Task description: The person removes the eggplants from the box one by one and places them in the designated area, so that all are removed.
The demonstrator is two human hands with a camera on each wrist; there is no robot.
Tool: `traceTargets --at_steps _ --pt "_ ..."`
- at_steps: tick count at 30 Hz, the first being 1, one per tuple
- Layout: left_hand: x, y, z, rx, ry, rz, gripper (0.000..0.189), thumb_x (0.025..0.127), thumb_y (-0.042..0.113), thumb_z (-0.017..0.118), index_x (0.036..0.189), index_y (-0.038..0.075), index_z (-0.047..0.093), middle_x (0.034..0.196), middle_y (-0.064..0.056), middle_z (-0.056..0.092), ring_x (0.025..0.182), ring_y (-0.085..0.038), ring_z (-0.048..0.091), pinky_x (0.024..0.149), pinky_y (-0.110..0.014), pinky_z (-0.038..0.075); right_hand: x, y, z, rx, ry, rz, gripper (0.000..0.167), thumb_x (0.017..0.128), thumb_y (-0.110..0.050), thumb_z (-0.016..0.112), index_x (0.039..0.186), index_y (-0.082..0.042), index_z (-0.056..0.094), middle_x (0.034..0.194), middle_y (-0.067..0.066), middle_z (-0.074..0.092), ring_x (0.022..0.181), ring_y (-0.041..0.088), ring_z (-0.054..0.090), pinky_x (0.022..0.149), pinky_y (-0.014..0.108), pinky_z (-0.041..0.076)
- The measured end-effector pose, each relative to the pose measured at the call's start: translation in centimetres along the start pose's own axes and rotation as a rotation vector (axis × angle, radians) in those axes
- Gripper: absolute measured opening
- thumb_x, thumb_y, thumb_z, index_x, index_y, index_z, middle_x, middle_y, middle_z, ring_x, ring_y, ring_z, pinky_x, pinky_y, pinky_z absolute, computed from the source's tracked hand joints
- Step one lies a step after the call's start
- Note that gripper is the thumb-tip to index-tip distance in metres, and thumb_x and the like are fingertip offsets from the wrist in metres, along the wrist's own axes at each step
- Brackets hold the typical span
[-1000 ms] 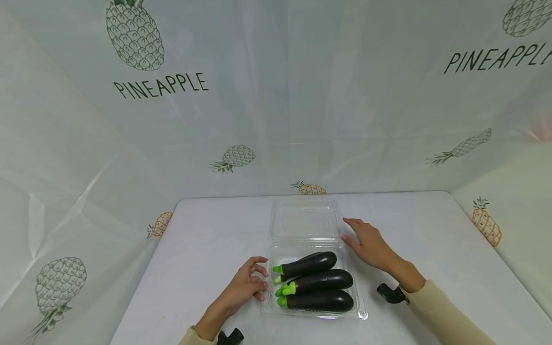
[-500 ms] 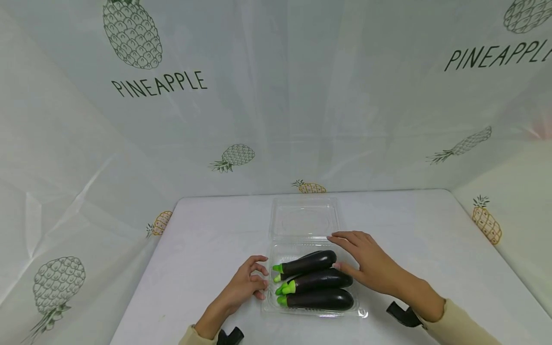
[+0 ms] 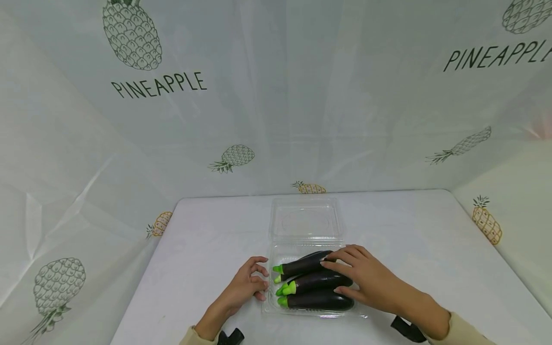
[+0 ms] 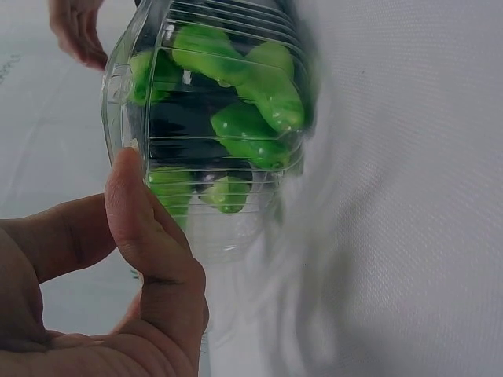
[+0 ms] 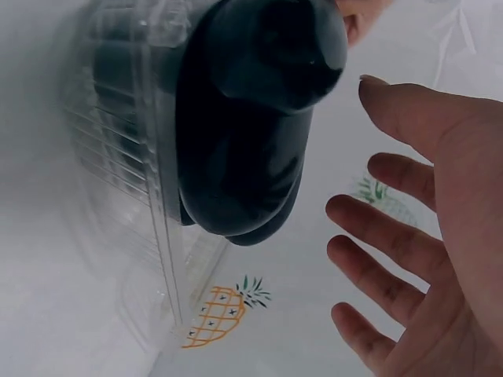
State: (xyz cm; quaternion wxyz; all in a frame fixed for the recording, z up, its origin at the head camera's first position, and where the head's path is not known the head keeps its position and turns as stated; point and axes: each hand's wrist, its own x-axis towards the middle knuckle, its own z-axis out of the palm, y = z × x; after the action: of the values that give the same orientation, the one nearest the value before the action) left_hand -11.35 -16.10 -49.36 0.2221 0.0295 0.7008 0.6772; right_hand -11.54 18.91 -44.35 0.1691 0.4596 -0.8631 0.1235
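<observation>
Several dark eggplants (image 3: 321, 300) with green stem caps lie side by side in a clear plastic clamshell container (image 3: 310, 314), its lid (image 3: 306, 218) folded back flat behind it. Over their rounded right ends spreads my right hand (image 3: 366, 280), palm down; the right wrist view shows its fingers (image 5: 385, 228) loosely bent and apart from the eggplants (image 5: 236, 149). At the container's left side rests my left hand (image 3: 247, 285), fingers relaxed and spread. In the left wrist view one fingertip (image 4: 126, 169) is right at the container's rim (image 4: 118, 110), beside the green stem caps (image 4: 251, 141).
A white cloth-covered table (image 3: 215, 230) carries the container near its front middle. Behind and beside it hangs a pale sheet (image 3: 323, 96) printed with pineapples. Black wrist mounts (image 3: 230, 337) sit under both forearms.
My right hand has moved from the lid's right edge toward me and leftward, over the eggplants' right ends. The left hand, container and eggplants have stayed in place.
</observation>
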Motion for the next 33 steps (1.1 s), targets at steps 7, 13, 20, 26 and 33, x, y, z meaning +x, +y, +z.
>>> traceTargets --at_steps 7,13,20,26,33 --pt "0.0 0.0 0.0 -0.003 -0.004 -0.002 0.063 0.093 -0.011 0.06 0.151 -0.006 0.036 0.112 -0.012 0.052 0.082 -0.014 0.062 0.058 -0.023 0.058 -0.4 0.1 0.3 -0.03 0.023 -0.084 0.063 0.077 -0.029 0.093 0.135 -0.018 0.07 0.126 0.0 0.067 0.115 0.023 0.06 0.096 0.044 0.054" --pt "-0.1 0.0 0.0 -0.005 -0.008 0.0 0.063 0.093 -0.011 0.06 0.151 -0.006 0.036 0.112 -0.011 0.052 0.082 -0.014 0.061 0.058 -0.024 0.058 -0.3 0.2 0.4 -0.068 0.005 -0.107 0.061 0.073 -0.02 0.096 0.129 -0.018 0.073 0.12 -0.002 0.067 0.112 0.022 0.061 0.095 0.043 0.056" --pt "-0.2 0.0 0.0 -0.01 -0.011 0.003 0.063 0.093 -0.011 0.06 0.15 -0.006 0.036 0.112 -0.011 0.052 0.081 -0.014 0.061 0.058 -0.023 0.058 -0.2 0.3 0.4 -0.13 -0.035 -0.132 0.066 0.066 -0.012 0.098 0.127 -0.018 0.074 0.116 0.0 0.069 0.109 0.024 0.062 0.093 0.043 0.056" --pt "-0.2 0.0 0.0 -0.009 -0.011 0.003 0.063 0.093 -0.01 0.06 0.151 -0.006 0.036 0.113 -0.012 0.052 0.081 -0.014 0.061 0.058 -0.023 0.058 -0.1 0.5 0.9 -0.193 -0.055 -0.146 0.066 0.064 -0.014 0.1 0.124 -0.019 0.075 0.112 0.0 0.069 0.107 0.024 0.064 0.092 0.041 0.058" --pt "-0.2 0.0 -0.1 -0.006 -0.008 0.0 0.064 0.093 -0.01 0.06 0.152 -0.006 0.035 0.114 -0.012 0.052 0.081 -0.013 0.061 0.058 -0.023 0.058 0.0 0.5 1.1 -0.241 -0.083 -0.129 0.07 0.061 -0.021 0.103 0.125 -0.017 0.073 0.111 0.0 0.07 0.106 0.024 0.065 0.093 0.04 0.059"
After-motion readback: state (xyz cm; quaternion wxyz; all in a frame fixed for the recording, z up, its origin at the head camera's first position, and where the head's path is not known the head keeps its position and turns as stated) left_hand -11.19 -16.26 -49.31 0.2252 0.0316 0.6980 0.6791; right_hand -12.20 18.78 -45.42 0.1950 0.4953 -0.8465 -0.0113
